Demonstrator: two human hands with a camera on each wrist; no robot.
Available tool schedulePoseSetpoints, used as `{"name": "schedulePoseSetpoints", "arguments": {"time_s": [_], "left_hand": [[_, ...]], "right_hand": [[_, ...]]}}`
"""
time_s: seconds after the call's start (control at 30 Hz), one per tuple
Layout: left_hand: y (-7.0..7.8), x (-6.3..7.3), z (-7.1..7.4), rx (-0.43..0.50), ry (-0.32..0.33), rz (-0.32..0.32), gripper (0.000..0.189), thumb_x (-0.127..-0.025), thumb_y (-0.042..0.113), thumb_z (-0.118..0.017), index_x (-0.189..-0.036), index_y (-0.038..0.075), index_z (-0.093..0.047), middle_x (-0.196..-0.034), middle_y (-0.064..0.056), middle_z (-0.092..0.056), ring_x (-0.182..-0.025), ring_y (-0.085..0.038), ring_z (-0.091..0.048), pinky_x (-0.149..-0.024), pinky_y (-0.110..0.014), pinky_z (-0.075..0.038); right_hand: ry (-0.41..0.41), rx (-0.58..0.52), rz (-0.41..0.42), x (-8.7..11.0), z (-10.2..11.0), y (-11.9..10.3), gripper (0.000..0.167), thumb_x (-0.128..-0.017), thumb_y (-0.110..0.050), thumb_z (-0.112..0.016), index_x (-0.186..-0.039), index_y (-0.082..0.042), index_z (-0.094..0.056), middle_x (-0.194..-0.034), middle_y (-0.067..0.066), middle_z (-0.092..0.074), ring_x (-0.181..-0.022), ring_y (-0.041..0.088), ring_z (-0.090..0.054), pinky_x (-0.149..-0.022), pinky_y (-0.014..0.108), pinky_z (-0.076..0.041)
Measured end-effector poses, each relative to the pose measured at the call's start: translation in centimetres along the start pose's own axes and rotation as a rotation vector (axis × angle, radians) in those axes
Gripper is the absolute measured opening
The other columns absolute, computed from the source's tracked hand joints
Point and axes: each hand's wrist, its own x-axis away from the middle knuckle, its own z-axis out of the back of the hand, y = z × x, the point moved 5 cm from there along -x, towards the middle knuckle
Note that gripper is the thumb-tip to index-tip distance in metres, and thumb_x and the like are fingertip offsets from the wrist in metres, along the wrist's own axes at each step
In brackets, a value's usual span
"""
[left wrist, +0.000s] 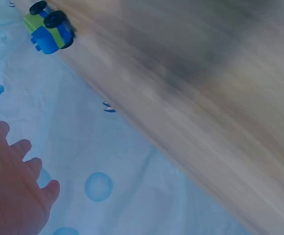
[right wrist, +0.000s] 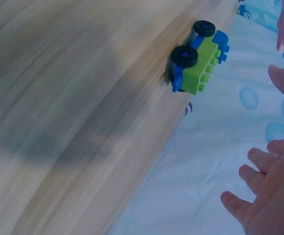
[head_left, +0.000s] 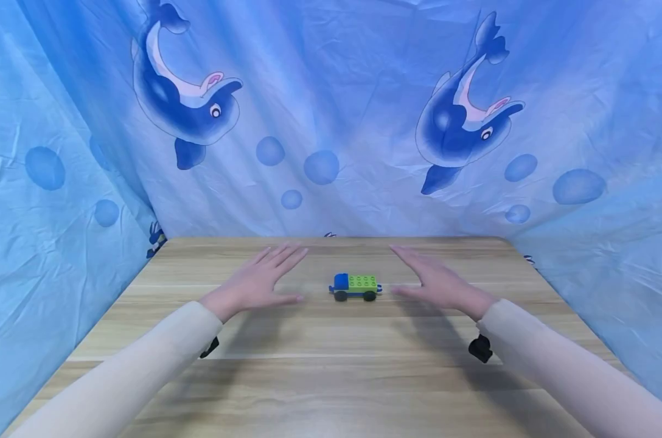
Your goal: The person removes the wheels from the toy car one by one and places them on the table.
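Flanking a toy truck [head_left: 355, 288] with left hand [head_left: 257, 285] and right hand [head_left: 443, 285], one to each side, without visible contact. Found standing upright on dark wheels [head_left: 370, 296] in the far half of the table [head_left: 331, 377], between left and right, with blue cab [head_left: 341, 280] turned toward the left hand and green studded block [head_left: 362, 281] toward the right.

On the left, noted fingers [head_left: 294, 260] extended and spread, with thumb well apart from them and nothing gripped. On the right, noted fingers [head_left: 410, 258] extended in like manner, thumb apart, nothing held. Checked against both wrist views: confirmed a gap between each hand and the truck.

Judged as a step of framing the truck from both sides, without a grip. Unable to tell, from this moment alone, an approach from a letting-go. For taking hold, judged to call for lowering both hands, moving inward level with the truck, and closing fingers and thumb on cab and block together. Judged liable to roll if pushed from one end only; advisable, therefore, to make contact evenly and lightly.
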Motion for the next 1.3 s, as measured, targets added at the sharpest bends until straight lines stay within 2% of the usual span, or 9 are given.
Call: {"name": "schedulePoseSetpoints", "arguments": {"time_s": [0.2, 0.33, 0.5, 0.6, 0.73, 0.83, 1.03, 1.2, 1.3], "left_hand": [[0.6, -1.4, 0.4, 0.030, 0.003, -0.010, 0.103, -0.080, 0.079, -0.049, -0.157, 0.019, -0.014, -0.162, -0.007, -0.018, -0.149, -0.030, -0.017, -0.122, -0.051, -0.014], [1.1, -2.3, 0.3, 0.072, -0.029, 0.003, 0.107, -0.078, 0.077, -0.055, -0.157, 0.019, -0.011, -0.162, -0.006, -0.016, -0.150, -0.029, -0.015, -0.121, -0.050, -0.016], [1.3, -3.2, -0.6, 0.136, -0.049, 0.022, 0.109, -0.078, 0.068, -0.064, -0.156, 0.015, -0.011, -0.162, -0.008, -0.015, -0.149, -0.029, -0.016, -0.121, -0.050, -0.018], [1.4, -3.7, -1.1, 0.208, -0.054, 0.039, 0.109, -0.078, 0.062, -0.070, -0.156, 0.013, -0.011, -0.162, -0.008, -0.016, -0.149, -0.030, -0.018, -0.121, -0.051, -0.018], [1.5, -4.3, -2.1, 0.379, -0.075, 0.064, 0.108, -0.077, 0.054, -0.075, -0.156, 0.011, -0.014, -0.161, -0.009, -0.020, -0.147, -0.031, -0.022, -0.120, -0.050, -0.020], [1.5, -4.9, -3.0, 0.481, -0.084, 0.081, 0.103, -0.077, 0.048, -0.077, -0.155, 0.011, -0.020, -0.158, -0.009, -0.028, -0.146, -0.031, -0.027, -0.119, -0.049, -0.023], [1.4, -6.0, -4.5, 0.579, -0.078, 0.121, 0.087, -0.080, 0.033, -0.079, -0.150, 0.011, -0.033, -0.151, -0.009, -0.043, -0.141, -0.030, -0.036, -0.117, -0.050, -0.029], [1.6, -6.8, -5.6, 0.656, -0.106, 0.177, 0.079, -0.081, 0.028, -0.078, -0.147, 0.009, -0.039, -0.149, -0.010, -0.045, -0.139, -0.029, -0.040, -0.115, -0.047, -0.033], [1.7, -7.5, -6.2, 0.684, -0.118, 0.190, 0.079, -0.081, 0.029, -0.078, -0.146, 0.006, -0.039, -0.149, -0.012, -0.045, -0.138, -0.029, -0.042, -0.114, -0.045, -0.036]], "right_hand": [[-0.022, -0.068, -0.033, -1.7, -0.4, -0.7, 0.097, -0.082, -0.073, -0.054, -0.156, -0.029, -0.010, -0.161, 0.006, -0.022, -0.144, 0.034, -0.030, -0.117, 0.054, -0.027], [-0.034, -0.106, -0.033, -2.8, -0.5, -1.2, 0.094, -0.084, -0.061, -0.064, -0.156, -0.028, -0.014, -0.160, 0.005, -0.024, -0.143, 0.032, -0.031, -0.116, 0.054, -0.028], [-0.047, -0.144, -0.006, -4.0, -1.3, -1.6, 0.088, -0.084, -0.046, -0.072, -0.153, -0.018, -0.026, -0.151, 0.010, -0.041, -0.138, 0.032, -0.040, -0.113, 0.053, -0.033], [-0.062, -0.168, 0.006, -4.6, -1.9, -1.7, 0.085, -0.084, -0.042, -0.074, -0.151, -0.015, -0.030, -0.145, 0.012, -0.048, -0.134, 0.032, -0.044, -0.111, 0.053, -0.036], [-0.092, -0.194, 0.025, -5.2, -2.6, -2.0, 0.080, -0.084, -0.038, -0.074, -0.150, -0.014, -0.034, -0.143, 0.014, -0.049, -0.132, 0.033, -0.046, -0.109, 0.053, -0.039], [-0.110, -0.227, 0.029, -5.8, -3.1, -2.2, 0.077, -0.084, -0.034, -0.075, -0.148, -0.013, -0.037, -0.144, 0.014, -0.049, -0.131, 0.034, -0.047, -0.107, 0.053, -0.041], [-0.135, -0.320, 0.014, -6.9, -4.3, -1.8, 0.076, -0.082, -0.027, -0.078, -0.145, -0.008, -0.041, -0.141, 0.019, -0.050, -0.126, 0.036, -0.050, -0.106, 0.053, -0.042], [-0.130, -0.388, -0.044, -7.3, -5.2, -1.0, 0.073, -0.080, -0.023, -0.080, -0.142, -0.005, -0.045, -0.137, 0.020, -0.054, -0.122, 0.034, -0.054, -0.104, 0.051, -0.045], [-0.115, -0.409, -0.073, -7.4, -5.4, -0.5, 0.070, -0.079, -0.022, -0.080, -0.139, -0.006, -0.048, -0.135, 0.020, -0.055, -0.119, 0.034, -0.056, -0.101, 0.050, -0.047]]}}
